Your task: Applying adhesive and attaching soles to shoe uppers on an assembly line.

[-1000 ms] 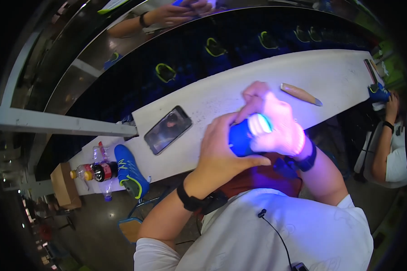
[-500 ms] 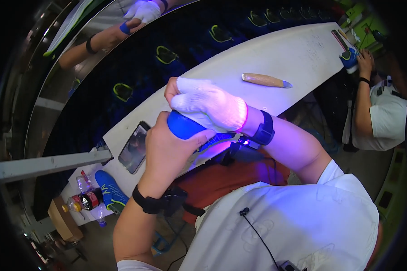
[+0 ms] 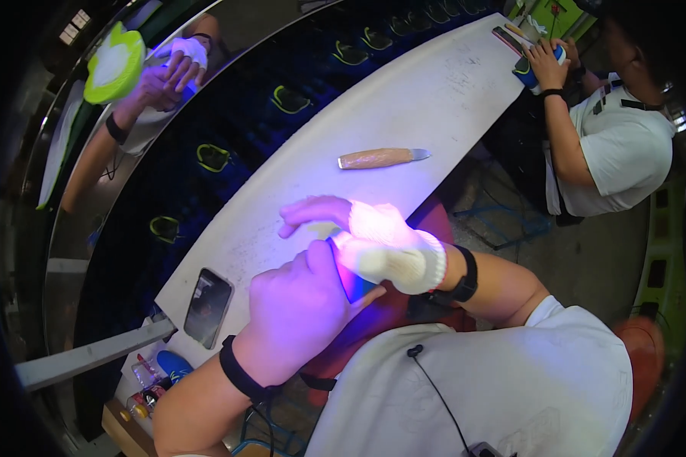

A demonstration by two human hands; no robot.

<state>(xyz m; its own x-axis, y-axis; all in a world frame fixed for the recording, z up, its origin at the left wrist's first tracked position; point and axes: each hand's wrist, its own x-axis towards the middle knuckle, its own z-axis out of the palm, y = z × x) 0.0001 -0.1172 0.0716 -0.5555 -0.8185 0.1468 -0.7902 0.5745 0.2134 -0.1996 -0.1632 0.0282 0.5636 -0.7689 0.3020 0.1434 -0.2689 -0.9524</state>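
Observation:
My bare left hand (image 3: 301,316) is closed round a blue shoe (image 3: 354,286), held just above the near edge of the white bench (image 3: 442,99). Most of the shoe is hidden by my hands. My right hand (image 3: 385,244) wears a white glove with bare fingertips. Its fingers stretch out over the shoe toward the left, and the gloved palm side lies against the shoe; the thumb area is blurred. Purple light falls on both hands. Beyond them on the bench lies a knife (image 3: 377,158) with a wooden handle and a short blade.
A phone (image 3: 208,308) lies left of my hands, near a grey metal bar (image 3: 91,356). Another blue shoe (image 3: 174,365) and bottles (image 3: 149,396) stand lower left. Dark shoes with yellow-green collars (image 3: 213,158) line the far side. A co-worker (image 3: 613,152) handles a shoe at right.
My hands and the shoe have moved nearer to me. The right hand's fingers have straightened from their curl over the shoe. The view has shifted; a yellow-green shoe part now shows at upper left.

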